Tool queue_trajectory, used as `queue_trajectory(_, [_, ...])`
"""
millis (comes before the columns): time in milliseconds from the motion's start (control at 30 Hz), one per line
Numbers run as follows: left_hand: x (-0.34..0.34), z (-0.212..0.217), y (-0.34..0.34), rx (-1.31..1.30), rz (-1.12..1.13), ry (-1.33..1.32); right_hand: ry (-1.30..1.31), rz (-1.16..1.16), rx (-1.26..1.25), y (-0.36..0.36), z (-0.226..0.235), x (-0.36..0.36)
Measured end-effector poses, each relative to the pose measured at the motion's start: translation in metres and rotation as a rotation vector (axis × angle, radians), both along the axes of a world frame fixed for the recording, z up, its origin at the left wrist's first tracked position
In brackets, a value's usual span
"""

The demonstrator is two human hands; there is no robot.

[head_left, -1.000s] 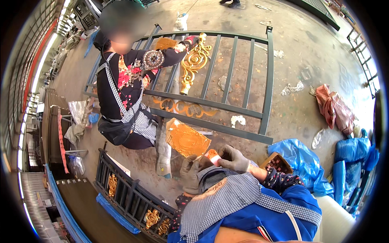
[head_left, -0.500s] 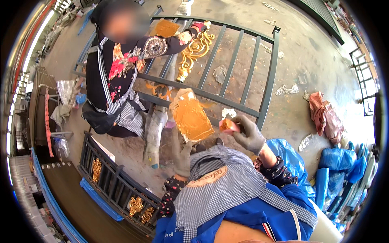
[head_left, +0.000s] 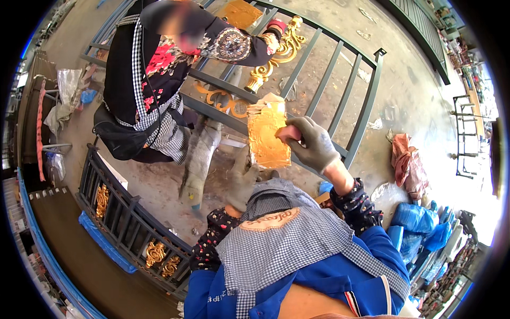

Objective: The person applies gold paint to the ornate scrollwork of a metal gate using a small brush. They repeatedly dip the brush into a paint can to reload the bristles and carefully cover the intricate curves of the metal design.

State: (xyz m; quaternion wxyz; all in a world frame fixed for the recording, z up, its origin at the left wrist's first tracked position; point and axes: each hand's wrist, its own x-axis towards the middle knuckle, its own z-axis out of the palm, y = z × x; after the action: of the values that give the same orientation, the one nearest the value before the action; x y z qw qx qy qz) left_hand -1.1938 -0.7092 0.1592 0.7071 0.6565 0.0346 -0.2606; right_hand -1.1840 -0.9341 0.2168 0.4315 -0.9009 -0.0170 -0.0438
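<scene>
My left hand, in a grey glove, holds a flat board by its lower edge. Gold paint coats the board, and its far end looks ragged. My right hand, also gloved, pinches a small pink sponge against the board's right side. Just beyond the board lies a dark grey metal railing, raised off the floor. It carries a flat gold scroll and a thicker gold scroll ornament, which a co-worker's hand in a red glove touches.
A co-worker in a checked apron leans over the railing at the left. Another gold-painted board rests beyond. Lower left stands a dark railing panel with gold ornaments. Blue wrapped bundles and a reddish-brown sack lie at the right.
My right hand has brought the sponge leftward onto the painted board. The board has turned more upright in view. The whole scene has shifted as my head moved.
</scene>
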Motion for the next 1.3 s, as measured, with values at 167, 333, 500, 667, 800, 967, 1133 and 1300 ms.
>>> queue_trajectory(167, [0.021, -0.005, 0.010, -0.053, -0.010, -0.032, -0.039, 0.005, -0.127, 0.032, -0.015, 0.043])
queue_trajectory(333, [0.038, -0.019, 0.025, -0.036, -0.016, -0.121, -0.085, 0.064, -0.205, 0.057, -0.022, 0.060])
queue_trajectory(500, [0.056, -0.021, 0.040, -0.035, -0.010, -0.091, -0.031, 0.134, -0.214, 0.073, -0.017, 0.059])
queue_trajectory(667, [0.070, -0.023, 0.049, -0.077, -0.044, -0.175, 0.019, 0.017, -0.317, 0.067, -0.021, 0.067])
queue_trajectory(800, [0.080, -0.042, 0.057, -0.063, -0.110, -0.074, -0.100, -0.031, -0.263, 0.085, -0.019, 0.081])
queue_trajectory(967, [0.087, -0.051, 0.055, -0.059, -0.108, -0.040, 0.071, 0.074, -0.232, 0.081, -0.029, 0.061])
queue_trajectory(1133, [0.100, -0.048, 0.044, -0.039, -0.166, -0.001, 0.029, -0.035, -0.286, 0.064, -0.050, 0.084])
queue_trajectory(1300, [0.119, -0.042, 0.031, -0.076, -0.161, 0.164, 0.173, 0.076, -0.112, 0.052, -0.062, 0.086])
